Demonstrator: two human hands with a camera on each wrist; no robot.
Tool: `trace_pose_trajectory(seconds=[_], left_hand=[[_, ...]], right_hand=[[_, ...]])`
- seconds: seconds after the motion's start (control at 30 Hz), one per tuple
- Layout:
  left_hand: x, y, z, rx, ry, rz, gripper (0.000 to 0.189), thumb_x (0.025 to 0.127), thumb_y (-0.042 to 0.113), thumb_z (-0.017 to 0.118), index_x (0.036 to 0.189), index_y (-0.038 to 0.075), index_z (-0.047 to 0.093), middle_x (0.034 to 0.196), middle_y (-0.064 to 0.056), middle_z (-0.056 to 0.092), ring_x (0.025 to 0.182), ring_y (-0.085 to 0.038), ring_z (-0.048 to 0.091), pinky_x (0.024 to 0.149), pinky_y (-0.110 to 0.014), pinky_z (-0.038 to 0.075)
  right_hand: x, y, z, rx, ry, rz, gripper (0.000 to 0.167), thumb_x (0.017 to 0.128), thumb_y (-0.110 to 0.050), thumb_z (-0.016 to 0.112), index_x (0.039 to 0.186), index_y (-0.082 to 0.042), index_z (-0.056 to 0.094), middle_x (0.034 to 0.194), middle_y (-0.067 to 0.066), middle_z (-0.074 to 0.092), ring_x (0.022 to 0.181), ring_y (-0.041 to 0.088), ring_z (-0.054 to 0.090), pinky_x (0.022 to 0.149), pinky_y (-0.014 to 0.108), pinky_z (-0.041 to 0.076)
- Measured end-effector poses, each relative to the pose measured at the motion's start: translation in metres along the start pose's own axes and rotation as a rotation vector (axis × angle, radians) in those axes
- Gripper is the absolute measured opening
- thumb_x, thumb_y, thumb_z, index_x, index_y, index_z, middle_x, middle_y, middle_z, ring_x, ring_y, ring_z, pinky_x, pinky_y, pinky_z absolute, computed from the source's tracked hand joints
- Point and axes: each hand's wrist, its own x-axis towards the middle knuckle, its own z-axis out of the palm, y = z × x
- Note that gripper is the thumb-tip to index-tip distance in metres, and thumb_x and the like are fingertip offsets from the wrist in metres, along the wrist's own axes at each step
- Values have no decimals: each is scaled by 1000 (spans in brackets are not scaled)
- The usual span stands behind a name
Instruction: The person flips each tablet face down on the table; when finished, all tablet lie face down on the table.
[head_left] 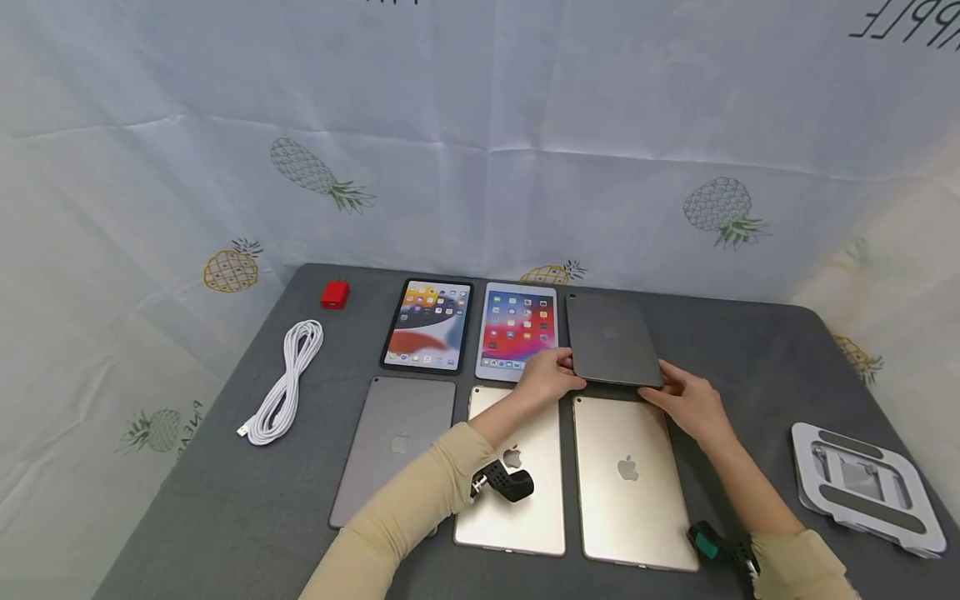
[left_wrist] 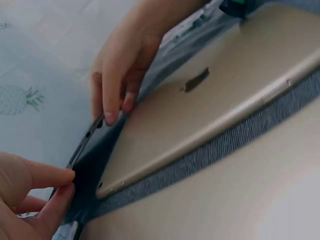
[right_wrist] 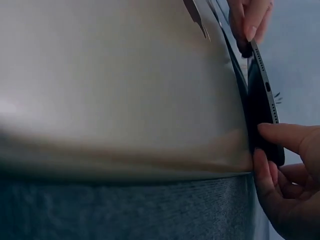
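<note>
A dark grey tablet point(head_left: 611, 340) lies back up at the far right of two rows of tablets. Its near edge is tilted up off the table, as the right wrist view shows. My left hand point(head_left: 550, 375) pinches the near left corner between thumb and fingers. At the near right corner, my right hand point(head_left: 690, 402) grips the edge the same way. The port and speaker holes of the tablet's edge point(right_wrist: 267, 87) face the right wrist camera. Just in front lies a gold tablet point(head_left: 627, 479), back up, and my left forearm passes over another gold tablet point(head_left: 517, 508).
Two tablets with lit screens, one black-framed point(head_left: 429, 325) and one white-framed point(head_left: 517, 329), lie in the back row. A grey tablet point(head_left: 401, 442) is front left. Farther left are a coiled white cable point(head_left: 285, 387) and a red charger point(head_left: 335, 294). A folded silver stand point(head_left: 866, 483) lies right.
</note>
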Motion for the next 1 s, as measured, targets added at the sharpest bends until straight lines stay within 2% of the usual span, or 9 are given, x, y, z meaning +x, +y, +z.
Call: trace_pose_trajectory(seconds=[0.07,0.13,0.3,0.37,0.47,0.57,0.73,0.83,1.0], left_hand=[[1,-1,-1,79,-8,45,32,76,2,78,107,-2,68,88,-4,67,76,-7,66,65,-15,48],[3,-3,-2,187,-7,105,30,76,3,79,104,-3,68,84,-2,65,71,-3,60,64,-14,45],[4,-7,-3,488,29,279,12,79,3,77,86,2,68,74,0,61,69,-7,51,62,-17,43],[4,-9,-4,564,46,317,9,81,6,76,89,4,71,75,1,62,73,-10,54,65,-18,45],[3,-11,-4,645,66,327,17,85,12,75,101,6,75,81,2,66,83,-13,60,71,-19,48],[2,-12,-4,706,81,333,24,87,16,74,110,8,74,94,-1,69,91,-17,58,76,-22,49],[0,-13,-4,767,66,349,25,89,18,71,113,9,74,106,-6,66,94,-19,52,79,-25,46],[-1,-14,-3,770,38,315,32,88,23,70,117,9,72,110,-6,64,97,-19,50,79,-25,46],[-1,-13,0,759,11,240,49,84,40,72,123,10,69,115,-5,60,104,-19,47,79,-24,46]], right_hand=[[2,1,-1,-71,16,-27,74,91,-32,70,146,5,37,90,11,59,77,25,51,59,30,41],[3,2,-1,-101,16,-54,73,90,-30,71,144,7,39,86,8,55,69,21,45,55,30,36],[4,5,0,-132,21,-100,73,89,-30,72,142,10,41,93,10,53,72,21,43,58,32,34],[4,7,0,-138,24,-103,73,89,-30,73,141,10,42,94,10,53,75,21,44,61,33,34],[6,9,0,-141,20,-103,73,88,-30,73,142,9,42,95,9,53,77,21,44,62,33,34],[7,10,-1,-136,8,-98,74,89,-31,72,142,9,41,94,9,53,76,21,44,62,33,34],[7,8,-3,-123,-14,-76,73,90,-31,71,143,8,40,90,7,53,75,21,44,61,33,34],[6,7,-3,-110,-26,-57,74,90,-31,71,144,7,39,89,7,53,75,21,45,61,32,35],[6,7,-3,-90,-40,-20,76,90,-34,71,145,6,38,93,8,54,79,21,46,62,32,37]])
